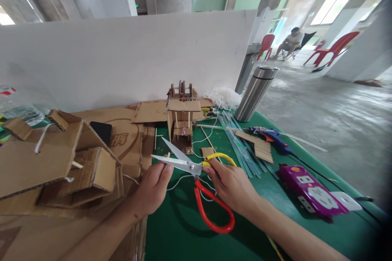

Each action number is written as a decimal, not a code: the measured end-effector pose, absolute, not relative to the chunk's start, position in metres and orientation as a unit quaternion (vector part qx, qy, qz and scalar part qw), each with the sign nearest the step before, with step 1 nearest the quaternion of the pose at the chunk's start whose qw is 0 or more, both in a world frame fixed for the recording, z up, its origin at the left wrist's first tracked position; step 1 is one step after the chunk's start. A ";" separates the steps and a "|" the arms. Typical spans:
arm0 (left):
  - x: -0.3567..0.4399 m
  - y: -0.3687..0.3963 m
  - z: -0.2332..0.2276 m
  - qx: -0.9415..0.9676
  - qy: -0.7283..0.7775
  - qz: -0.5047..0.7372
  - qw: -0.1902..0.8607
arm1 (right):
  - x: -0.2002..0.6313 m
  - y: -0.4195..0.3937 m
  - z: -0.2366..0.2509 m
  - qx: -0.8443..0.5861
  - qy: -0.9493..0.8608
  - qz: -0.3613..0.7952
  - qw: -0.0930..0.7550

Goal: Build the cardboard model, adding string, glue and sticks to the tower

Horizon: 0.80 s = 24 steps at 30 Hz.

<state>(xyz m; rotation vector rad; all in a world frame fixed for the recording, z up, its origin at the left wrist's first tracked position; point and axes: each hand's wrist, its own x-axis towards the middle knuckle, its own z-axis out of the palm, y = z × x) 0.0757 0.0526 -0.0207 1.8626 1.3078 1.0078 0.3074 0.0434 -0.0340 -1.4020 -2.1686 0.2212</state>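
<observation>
Bare forearms (290, 224) enter from the bottom edge, reaching toward scissors (192, 167) held at the centre of the frame. Their 2 blades stand apart, pointing upper left. At centre right, the right hand (232, 185) has its fingers gripping the yellow handle, while the red loop hangs free below; this hold probably lets the hand steer the tool more than squeeze it. Just left of centre, the left hand (153, 189) has its fingers closed, apparently on a pale stick (168, 154) whose tip alone shows, perhaps steadying it close to the blades. Whether the thumb touches the lower blade, I cannot tell.

Just beyond stands a cardboard model (183, 106) with wheels on top, upright on the green bench (171, 236). A larger cardboard assembly (39, 159) fills the left side. Right of centre, clear strips (239, 147) lie near a glue gun (272, 138), its cord passing a purple power strip (309, 191), presumably kept within reach. A steel flask (255, 96) stands behind; at upper right sits another person (293, 41).
</observation>
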 end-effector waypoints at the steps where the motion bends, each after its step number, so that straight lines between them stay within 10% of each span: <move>1: 0.076 0.053 -0.019 0.722 0.493 0.369 0.315 | 0.307 0.043 -0.032 -0.524 -0.803 0.092 0.268; 11: 0.074 0.055 -0.020 0.727 0.499 0.333 0.335 | 0.306 0.037 -0.005 -0.543 -0.811 0.191 0.107; 24: 0.069 0.058 -0.015 0.744 0.484 0.319 0.333 | 0.306 0.037 -0.014 -0.548 -0.819 0.134 0.106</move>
